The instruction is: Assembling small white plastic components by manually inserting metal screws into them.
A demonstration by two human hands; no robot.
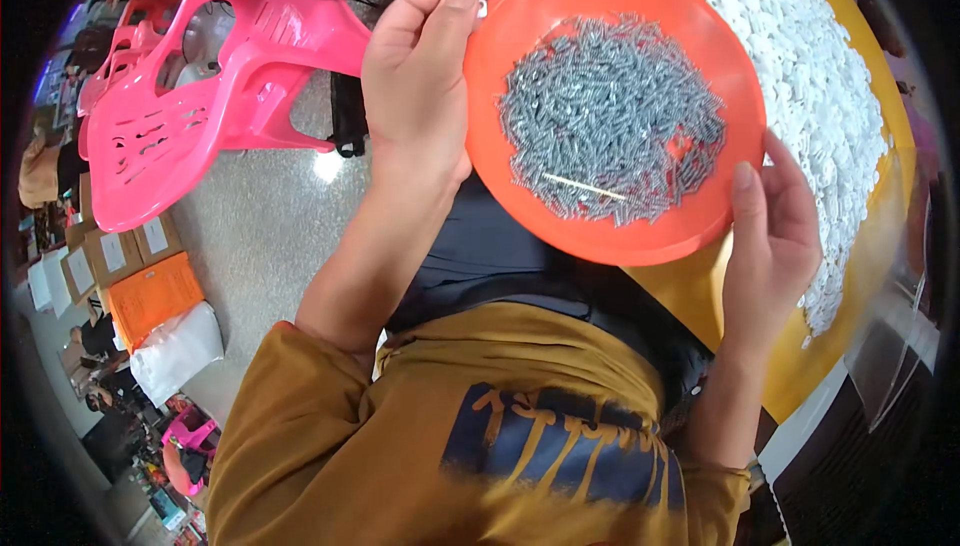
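A round orange-red plastic bowl [600,248] is in front of my body, tilted toward me. Loose small metal springs [610,96] cover most of its bottom, and a thin pale stick [585,187] lies on top of them. My right hand [775,226] grips the bowl's right rim, thumb on the near side. At the left rim, my left hand [425,76] is closed, thumb against the bent fingers. A small white piece [482,8] shows at those fingertips, mostly hidden. The side of that hand lies along the bowl, and whether it bears weight I cannot tell.
A yellow table [680,291] on the right carries a large heap of small white plastic parts [815,96]. To the left, a pink plastic chair [215,96] stands on the grey floor [250,236]. Cardboard boxes [115,256] and a white bag [178,354] are farther left.
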